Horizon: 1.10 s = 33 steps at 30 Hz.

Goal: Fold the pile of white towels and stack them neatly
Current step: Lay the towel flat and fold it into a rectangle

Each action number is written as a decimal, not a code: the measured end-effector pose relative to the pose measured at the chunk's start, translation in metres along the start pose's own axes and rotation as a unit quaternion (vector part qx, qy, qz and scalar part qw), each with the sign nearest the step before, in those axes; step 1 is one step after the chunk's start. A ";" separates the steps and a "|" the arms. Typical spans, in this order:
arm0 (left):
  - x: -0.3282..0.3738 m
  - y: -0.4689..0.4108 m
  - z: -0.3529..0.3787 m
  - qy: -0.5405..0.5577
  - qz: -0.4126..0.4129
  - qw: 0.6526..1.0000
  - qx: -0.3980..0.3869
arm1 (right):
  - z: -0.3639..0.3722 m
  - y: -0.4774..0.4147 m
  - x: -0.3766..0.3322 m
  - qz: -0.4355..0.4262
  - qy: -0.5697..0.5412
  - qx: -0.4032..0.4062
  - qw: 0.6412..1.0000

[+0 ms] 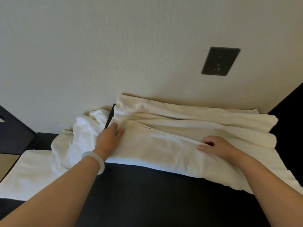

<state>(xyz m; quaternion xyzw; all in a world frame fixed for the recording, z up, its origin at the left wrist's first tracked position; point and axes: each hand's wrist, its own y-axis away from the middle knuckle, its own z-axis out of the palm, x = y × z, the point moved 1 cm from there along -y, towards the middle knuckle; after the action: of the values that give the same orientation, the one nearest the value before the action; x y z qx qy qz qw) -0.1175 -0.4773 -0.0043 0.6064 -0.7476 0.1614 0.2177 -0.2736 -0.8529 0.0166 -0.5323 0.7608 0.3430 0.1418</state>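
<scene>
A long white towel (pixel 157 151) lies folded lengthwise across the dark table (pixel 147 194). My left hand (pixel 109 136) rests on its left end with fingers fairly straight, pressing the fold; a pale bangle sits on that wrist. My right hand (pixel 213 145) pinches the upper folded edge of the same towel, fingers curled. Behind it, against the wall, lie more white towels (pixel 196 117) in loose long folds. A crumpled white towel (pixel 78 138) is heaped at the left, and a flat white towel (pixel 27 174) lies at the near left.
The cream wall (pixel 114 46) rises directly behind the towels, with a dark power socket (pixel 220 61) at the upper right. A thin dark upright object (pixel 109 117) stands between the crumpled towel and the back towels. Dark furniture (pixel 13 133) borders the far left.
</scene>
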 end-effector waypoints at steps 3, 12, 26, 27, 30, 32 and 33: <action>-0.001 0.029 0.001 0.014 -0.001 1.000 0.012 | 0.004 0.014 0.001 -0.007 0.005 -0.003 1.000; -0.017 0.136 -0.011 0.079 -0.039 0.996 0.008 | 0.034 0.108 0.011 -0.041 -0.005 -0.057 0.998; -0.020 0.231 -0.045 0.197 -0.112 0.974 0.006 | 0.039 0.193 -0.003 0.008 -0.192 -0.028 0.981; -0.015 0.229 -0.052 0.217 -0.112 0.970 0.007 | 0.030 0.192 -0.009 -0.006 -0.168 -0.029 0.985; 0.003 0.226 -0.081 0.268 -0.102 0.958 0.012 | -0.014 0.195 -0.034 -0.056 -0.074 -0.030 0.995; 0.016 0.214 -0.102 0.279 -0.081 0.957 0.024 | -0.053 0.193 -0.056 -0.080 -0.063 -0.009 0.995; 0.021 0.202 -0.112 0.274 -0.066 0.959 0.039 | -0.071 0.186 -0.068 -0.095 -0.054 0.013 0.994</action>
<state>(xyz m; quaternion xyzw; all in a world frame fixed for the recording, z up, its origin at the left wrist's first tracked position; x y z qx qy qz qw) -0.3039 -0.3957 0.1071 0.5949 -0.6110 0.3356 0.4001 -0.4045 -0.8152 0.1768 -0.5809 0.7026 0.3463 0.2211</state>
